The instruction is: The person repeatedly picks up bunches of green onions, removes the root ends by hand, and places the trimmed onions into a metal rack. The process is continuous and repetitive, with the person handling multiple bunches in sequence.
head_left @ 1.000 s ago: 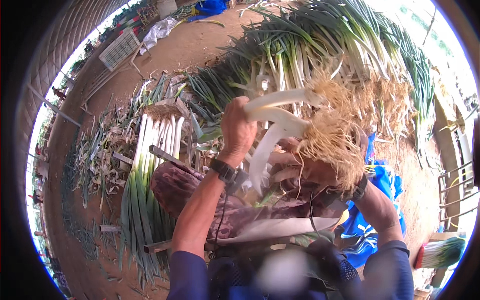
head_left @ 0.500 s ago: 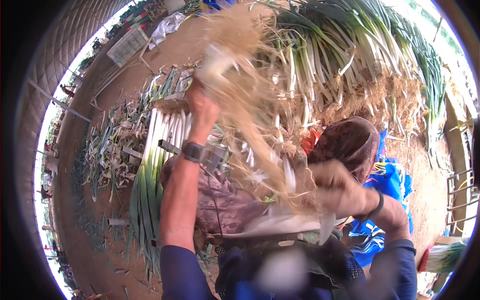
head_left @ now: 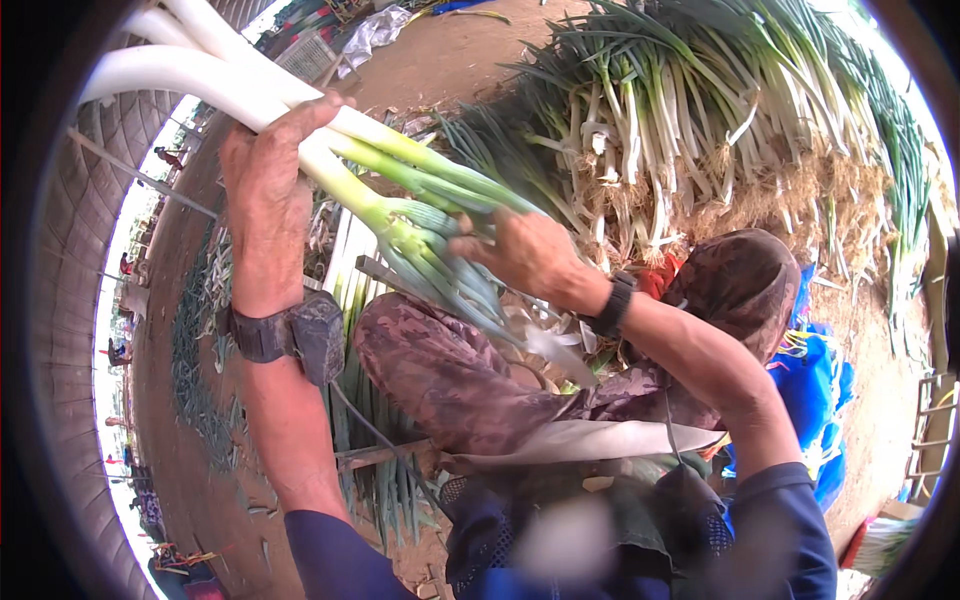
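Observation:
My left hand (head_left: 268, 190) is wrapped round a few thick white leeks (head_left: 205, 75), held up at the upper left. Their white ends run out past the picture's edge, and their green leaves slant down to the right over my lap. At the leaves, my right hand (head_left: 530, 255) has its fingers curled round part of the green, slightly blurred. A pale, blurred strip (head_left: 555, 352) hangs below that hand; I cannot tell whether it is peel or something else.
A big heap of leeks with roots (head_left: 690, 130) lies at the upper right. Cleaned leeks (head_left: 350, 240) lie on a metal-barred rack (head_left: 385, 455) by my left leg, with leaf scraps (head_left: 205, 340) beyond. Blue bags (head_left: 815, 390) lie at the right, and a pale crate (head_left: 310, 50) stands far left.
My left hand has moved left and closer, and the leeks now show clearly instead of a blur of roots. My right hand has risen up and left from my lap to the leaves.

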Demonstrator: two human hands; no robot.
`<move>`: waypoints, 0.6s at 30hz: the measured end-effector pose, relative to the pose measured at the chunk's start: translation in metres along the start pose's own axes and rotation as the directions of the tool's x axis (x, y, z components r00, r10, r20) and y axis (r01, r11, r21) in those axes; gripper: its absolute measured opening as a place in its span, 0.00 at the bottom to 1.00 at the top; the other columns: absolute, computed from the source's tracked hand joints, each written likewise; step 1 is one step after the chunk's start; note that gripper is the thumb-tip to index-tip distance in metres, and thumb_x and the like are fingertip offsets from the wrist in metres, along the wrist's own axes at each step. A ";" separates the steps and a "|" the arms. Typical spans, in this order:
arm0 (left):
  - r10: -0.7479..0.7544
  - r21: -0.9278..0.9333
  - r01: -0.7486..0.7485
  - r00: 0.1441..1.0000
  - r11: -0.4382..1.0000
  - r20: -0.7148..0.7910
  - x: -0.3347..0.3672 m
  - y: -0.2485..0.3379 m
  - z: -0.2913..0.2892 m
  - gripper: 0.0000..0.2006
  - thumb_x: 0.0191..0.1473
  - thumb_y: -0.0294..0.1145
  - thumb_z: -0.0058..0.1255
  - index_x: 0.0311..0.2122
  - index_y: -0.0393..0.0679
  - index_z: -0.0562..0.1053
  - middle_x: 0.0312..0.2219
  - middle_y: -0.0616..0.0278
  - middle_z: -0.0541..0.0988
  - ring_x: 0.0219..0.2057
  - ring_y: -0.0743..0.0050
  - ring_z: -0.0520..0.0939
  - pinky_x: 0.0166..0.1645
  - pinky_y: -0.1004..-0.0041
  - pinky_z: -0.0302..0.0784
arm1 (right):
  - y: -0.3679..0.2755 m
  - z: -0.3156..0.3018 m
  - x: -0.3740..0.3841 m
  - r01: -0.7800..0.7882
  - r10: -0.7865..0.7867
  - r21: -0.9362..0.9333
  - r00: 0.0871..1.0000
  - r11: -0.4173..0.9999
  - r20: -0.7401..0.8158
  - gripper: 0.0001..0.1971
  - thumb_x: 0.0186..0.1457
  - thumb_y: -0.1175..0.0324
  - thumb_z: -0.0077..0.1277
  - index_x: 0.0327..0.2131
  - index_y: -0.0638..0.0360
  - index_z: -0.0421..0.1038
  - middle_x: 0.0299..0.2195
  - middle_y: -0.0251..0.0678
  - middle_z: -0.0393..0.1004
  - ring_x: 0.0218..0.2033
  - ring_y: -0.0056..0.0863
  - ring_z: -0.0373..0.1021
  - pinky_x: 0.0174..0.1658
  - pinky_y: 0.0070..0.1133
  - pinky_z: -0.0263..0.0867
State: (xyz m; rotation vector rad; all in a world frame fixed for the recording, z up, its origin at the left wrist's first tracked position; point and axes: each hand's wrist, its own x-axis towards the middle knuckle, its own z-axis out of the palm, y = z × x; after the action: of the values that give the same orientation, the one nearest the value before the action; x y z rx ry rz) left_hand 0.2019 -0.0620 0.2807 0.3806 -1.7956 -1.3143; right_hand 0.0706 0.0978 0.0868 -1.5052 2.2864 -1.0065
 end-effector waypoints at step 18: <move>-0.130 -0.217 0.255 0.877 0.942 0.463 -0.022 -0.061 0.033 0.23 0.42 0.25 0.70 0.45 0.35 0.76 0.33 0.55 0.83 0.36 0.61 0.87 0.43 0.64 0.87 | 0.034 -0.109 0.043 0.414 -0.378 0.383 0.910 0.826 -0.167 0.34 0.52 0.44 0.66 0.54 0.60 0.74 0.41 0.43 0.81 0.42 0.35 0.78 0.46 0.28 0.76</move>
State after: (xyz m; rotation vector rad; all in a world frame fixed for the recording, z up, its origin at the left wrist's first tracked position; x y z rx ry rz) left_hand 0.1751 -0.0512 0.2146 0.1112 -1.9386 -1.8875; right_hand -0.0305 0.1143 0.1533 -1.8009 1.6741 -1.5733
